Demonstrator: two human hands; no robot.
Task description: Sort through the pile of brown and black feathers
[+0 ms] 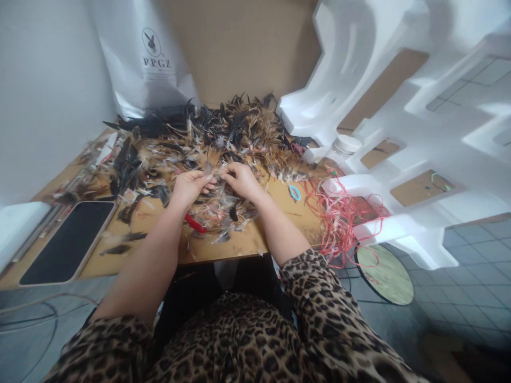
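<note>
A big heap of brown, black and tan feathers (pixel 207 138) covers the far half of a wooden board (pixel 243 242). Both hands meet at the near edge of the heap. My left hand (pixel 190 186) has its fingers curled and pinched on a small bunch of feathers. My right hand (pixel 239 178) touches it from the right, fingers also pinched on the same feathers. A red-handled tool (pixel 195 223) lies on the board under my left wrist, partly hidden by feathers.
A phone (pixel 67 242) lies screen-up at the board's left. A tangle of red strings (pixel 343 218) hangs off the right edge, with a small blue ring (pixel 294 192) beside it. A white plastic bag (pixel 143 58), white foam packing (pixel 399 122) and a white-lidded jar (pixel 344 147) stand behind.
</note>
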